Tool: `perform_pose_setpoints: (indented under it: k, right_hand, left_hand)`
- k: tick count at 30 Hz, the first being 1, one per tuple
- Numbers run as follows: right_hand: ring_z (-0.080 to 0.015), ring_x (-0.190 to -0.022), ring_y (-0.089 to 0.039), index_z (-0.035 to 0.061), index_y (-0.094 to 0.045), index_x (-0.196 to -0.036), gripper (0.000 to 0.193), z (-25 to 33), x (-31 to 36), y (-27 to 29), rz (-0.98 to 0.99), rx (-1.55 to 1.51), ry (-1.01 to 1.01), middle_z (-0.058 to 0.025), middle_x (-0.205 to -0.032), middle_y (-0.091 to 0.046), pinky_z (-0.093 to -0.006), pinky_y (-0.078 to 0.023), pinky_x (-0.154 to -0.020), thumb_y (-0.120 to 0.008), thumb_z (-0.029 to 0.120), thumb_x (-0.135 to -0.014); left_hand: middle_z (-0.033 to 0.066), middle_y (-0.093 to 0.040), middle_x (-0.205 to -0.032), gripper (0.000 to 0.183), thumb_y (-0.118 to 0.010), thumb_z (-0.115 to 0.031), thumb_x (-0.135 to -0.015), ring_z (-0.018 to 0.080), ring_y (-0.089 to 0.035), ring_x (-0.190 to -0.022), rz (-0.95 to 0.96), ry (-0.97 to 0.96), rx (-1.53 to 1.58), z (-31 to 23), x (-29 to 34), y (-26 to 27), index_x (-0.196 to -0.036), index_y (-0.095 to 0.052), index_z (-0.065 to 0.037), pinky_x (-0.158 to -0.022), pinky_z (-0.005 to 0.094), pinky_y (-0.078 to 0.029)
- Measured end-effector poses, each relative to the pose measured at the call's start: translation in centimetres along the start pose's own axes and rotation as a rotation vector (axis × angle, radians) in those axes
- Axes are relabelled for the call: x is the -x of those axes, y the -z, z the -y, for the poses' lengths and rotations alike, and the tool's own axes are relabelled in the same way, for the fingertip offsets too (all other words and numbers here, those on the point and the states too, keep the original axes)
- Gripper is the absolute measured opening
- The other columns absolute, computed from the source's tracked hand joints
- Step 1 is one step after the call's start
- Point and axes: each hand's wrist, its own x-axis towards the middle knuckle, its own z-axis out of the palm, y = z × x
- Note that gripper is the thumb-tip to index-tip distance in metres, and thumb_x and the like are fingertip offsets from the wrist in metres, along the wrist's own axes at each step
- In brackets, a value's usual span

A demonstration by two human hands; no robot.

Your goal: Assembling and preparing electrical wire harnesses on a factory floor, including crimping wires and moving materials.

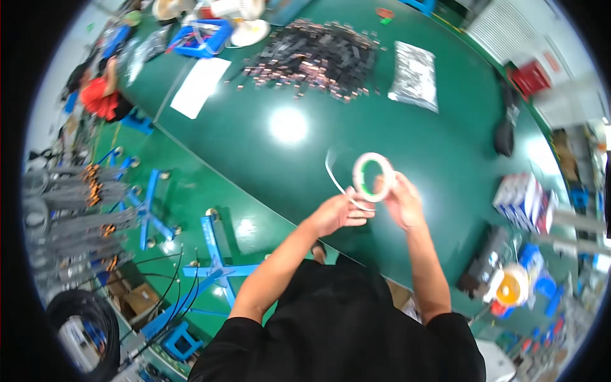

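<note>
Over the green table, my right hand grips a roll of white tape with a green inner core, held up on its side. My left hand is closed around a thin white strip, which curves up from the fingers and also runs toward the roll. Whether the strip is joined to the roll cannot be made out. Both hands are close together, slightly blurred. Farther off lies a heap of small black pieces with copper-coloured ends.
Right of the heap lies a silvery plastic bag; left of it, a white paper sheet and a blue tray. Boxes and a yellow-centred spool stand at right. Blue wheeled stands occupy the floor at left. Another person is at far left.
</note>
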Motion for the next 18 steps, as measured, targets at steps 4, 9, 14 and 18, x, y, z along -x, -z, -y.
perform_pose_setpoints:
  k: [4,9,14,18]
  right_hand:
    - [-0.0143,-0.100,-0.060,0.0033,-0.056,-0.113,0.024,-0.7,3.7,-3.7,0.140,-0.146,0.032,-0.0062,-0.107,-0.063,-0.0349,-0.047,-0.093,-0.060,0.024,-0.101]
    - [-0.0170,-0.099,-0.061,0.0028,-0.055,-0.115,0.029,-3.0,6.3,-3.6,0.160,-0.171,0.004,-0.0074,-0.105,-0.064,-0.0365,-0.047,-0.094,-0.059,0.026,-0.099]
    - [-0.0207,-0.107,-0.062,0.0027,-0.053,-0.123,0.037,-3.1,7.7,-3.7,0.123,-0.081,-0.086,-0.0099,-0.109,-0.064,-0.0378,-0.046,-0.098,-0.060,0.025,-0.095]
    - [-0.0222,-0.123,-0.057,0.0049,-0.050,-0.134,0.046,-1.7,6.8,-2.2,-0.096,0.211,0.065,-0.0096,-0.121,-0.063,-0.0365,-0.044,-0.102,-0.061,0.027,-0.095]
  left_hand:
    - [0.0099,-0.062,-0.123,0.045,-0.043,-0.038,-0.107,0.0236,-0.061,-0.118,0.029,-0.272,0.136,-0.4,1.7,-2.9,-0.131,-0.053,-0.001,-0.100,0.0435,-0.052]
    - [0.0019,-0.056,-0.092,0.026,-0.053,-0.027,-0.105,0.0141,-0.059,-0.087,0.007,-0.438,0.025,-1.4,3.3,-3.0,-0.115,-0.055,-0.003,-0.076,0.0330,-0.052]
    - [-0.0008,-0.050,-0.082,0.023,-0.055,-0.023,-0.104,0.0074,-0.042,-0.065,-0.009,-0.410,-0.258,-2.3,5.1,-1.4,-0.117,-0.056,-0.004,-0.057,0.0244,-0.036]
    - [-0.0013,-0.055,-0.083,0.020,-0.059,-0.018,-0.102,0.0052,-0.045,-0.069,-0.052,-0.458,-0.705,-3.3,5.9,-1.7,-0.115,-0.060,-0.003,-0.061,0.0221,-0.038]
